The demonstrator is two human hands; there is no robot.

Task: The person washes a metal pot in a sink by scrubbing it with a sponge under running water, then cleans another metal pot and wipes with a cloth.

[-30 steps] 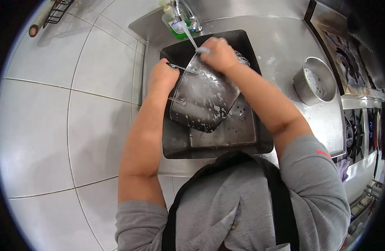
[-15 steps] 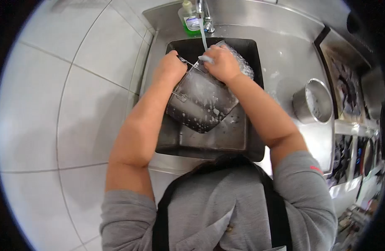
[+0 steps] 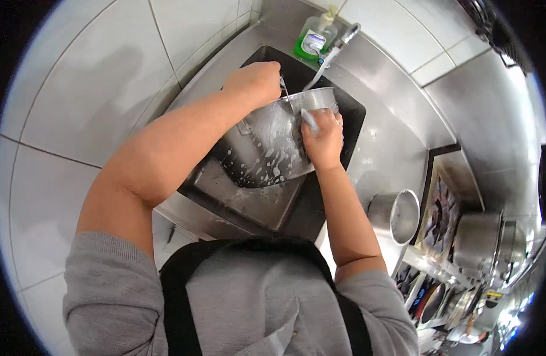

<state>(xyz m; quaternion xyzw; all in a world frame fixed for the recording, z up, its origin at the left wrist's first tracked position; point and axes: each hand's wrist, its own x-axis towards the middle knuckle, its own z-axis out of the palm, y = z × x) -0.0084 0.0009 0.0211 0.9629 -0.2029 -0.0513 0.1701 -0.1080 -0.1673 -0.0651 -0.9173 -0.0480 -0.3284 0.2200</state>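
Observation:
A metal pot (image 3: 267,148) streaked with suds lies tilted on its side in the dark sink (image 3: 240,199). My left hand (image 3: 256,82) is closed around its wire handle at the upper left and holds the pot up at an angle. Pressed against the soapy wall near the rim, my right hand (image 3: 324,139) grips a pale, whitish scrubbing pad (image 3: 310,121). A running tap (image 3: 344,38) sends a stream of water down behind the pot's rim.
Beside the tap stands a pump bottle of green soap (image 3: 313,38). To the right, a smaller metal pot (image 3: 394,215) sits on the steel counter (image 3: 377,148). Past it are a stove burner (image 3: 439,207) and a large pot (image 3: 476,240). A tiled wall (image 3: 77,83) borders the left side.
The view has turned, so sink and counter appear rotated. My right hand has shifted with the pad along the pot near its rim, and the pot has turned. My left hand keeps the handle.

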